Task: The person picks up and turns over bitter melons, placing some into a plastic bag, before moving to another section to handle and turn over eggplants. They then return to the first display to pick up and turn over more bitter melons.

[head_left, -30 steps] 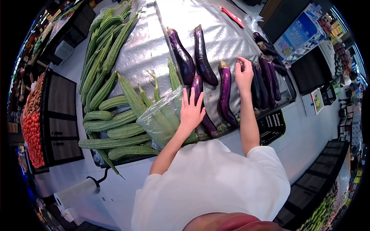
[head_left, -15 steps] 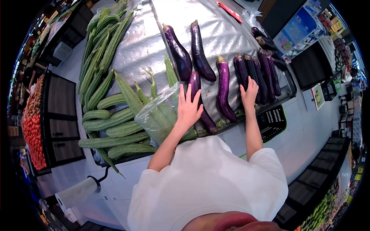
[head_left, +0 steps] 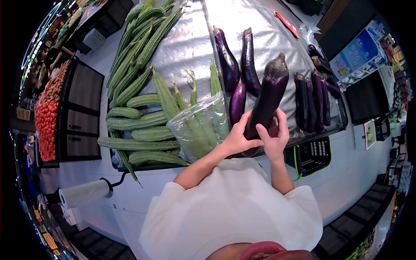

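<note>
A long dark purple eggplant (head_left: 269, 93) stands raised in front of me, stem end up and tilted slightly right. My left hand (head_left: 239, 138) is closed about its lower left side, and my right hand (head_left: 276, 138) grips it from the right, thumbs at the front. The lower tip is partly hidden by my hands. Just left of it lies a shorter purple eggplant (head_left: 238, 104), with two longer eggplants (head_left: 226, 60) behind. Right of my hands several slim eggplants (head_left: 311, 104) lie side by side on the silver mat (head_left: 281, 30).
Ridged green gourds (head_left: 149, 132) pile up at left, some inside a clear plastic bag (head_left: 199, 130). A black basket (head_left: 315, 156) hangs or stands below the right front edge. A roll of plastic bags (head_left: 85, 193) sticks out at lower left. A red strip (head_left: 287, 24) lies far back.
Both hands have closed on an eggplant and lifted it upright; it appears to come from the left end of the right-hand row. The left hand has come off the shorter eggplant. The view has shifted.
</note>
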Demonstrator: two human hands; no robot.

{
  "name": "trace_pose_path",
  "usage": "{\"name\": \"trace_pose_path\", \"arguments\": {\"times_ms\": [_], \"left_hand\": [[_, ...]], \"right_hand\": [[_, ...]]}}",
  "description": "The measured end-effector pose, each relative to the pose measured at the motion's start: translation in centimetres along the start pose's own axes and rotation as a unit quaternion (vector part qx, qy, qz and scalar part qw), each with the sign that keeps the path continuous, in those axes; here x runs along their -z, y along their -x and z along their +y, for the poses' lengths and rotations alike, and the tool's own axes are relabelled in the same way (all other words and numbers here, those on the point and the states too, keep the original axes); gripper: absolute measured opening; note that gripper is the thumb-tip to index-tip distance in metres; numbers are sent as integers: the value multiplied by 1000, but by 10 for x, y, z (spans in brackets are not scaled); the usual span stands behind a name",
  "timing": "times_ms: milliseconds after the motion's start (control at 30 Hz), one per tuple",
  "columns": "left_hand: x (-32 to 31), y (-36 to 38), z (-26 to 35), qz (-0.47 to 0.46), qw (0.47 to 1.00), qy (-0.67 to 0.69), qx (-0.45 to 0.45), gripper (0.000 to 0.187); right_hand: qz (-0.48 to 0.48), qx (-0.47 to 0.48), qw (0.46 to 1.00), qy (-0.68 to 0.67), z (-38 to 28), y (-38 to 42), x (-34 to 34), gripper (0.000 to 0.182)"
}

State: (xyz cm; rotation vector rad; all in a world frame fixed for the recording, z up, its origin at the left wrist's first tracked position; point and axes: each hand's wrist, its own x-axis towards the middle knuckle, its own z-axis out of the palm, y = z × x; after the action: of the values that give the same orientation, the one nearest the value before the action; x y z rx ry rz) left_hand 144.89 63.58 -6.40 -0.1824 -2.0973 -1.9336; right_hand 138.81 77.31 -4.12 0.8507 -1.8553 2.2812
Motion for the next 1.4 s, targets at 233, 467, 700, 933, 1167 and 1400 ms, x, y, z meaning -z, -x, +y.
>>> {"name": "trace_pose_path", "arguments": {"times_ms": [233, 467, 700, 933, 1167, 1400], "left_hand": [[11, 31, -20, 128, 987, 84, 47, 68], [19, 27, -10, 174, 980, 87, 38, 59], [-22, 1, -18, 119, 991, -37, 55, 72], [-71, -22, -82, 120, 986, -92, 72, 74], [-66, -27, -115, 128, 962, -220, 95, 76], [-60, -34, -94, 107, 947, -299, 46, 84]], "right_hand": [[-30, 81, 960, 267, 16, -48, 42, 33], [82, -61, 782, 615, 176, -57, 192, 67], [82, -42, 754, 651, 175, -47, 192, 76], [126, 19, 805, 580, 183, -34, 202, 72], [262, -40, 925, 274, 131, -40, 192, 63], [206, -104, 959, -165, 72, -37, 139, 41]]}}
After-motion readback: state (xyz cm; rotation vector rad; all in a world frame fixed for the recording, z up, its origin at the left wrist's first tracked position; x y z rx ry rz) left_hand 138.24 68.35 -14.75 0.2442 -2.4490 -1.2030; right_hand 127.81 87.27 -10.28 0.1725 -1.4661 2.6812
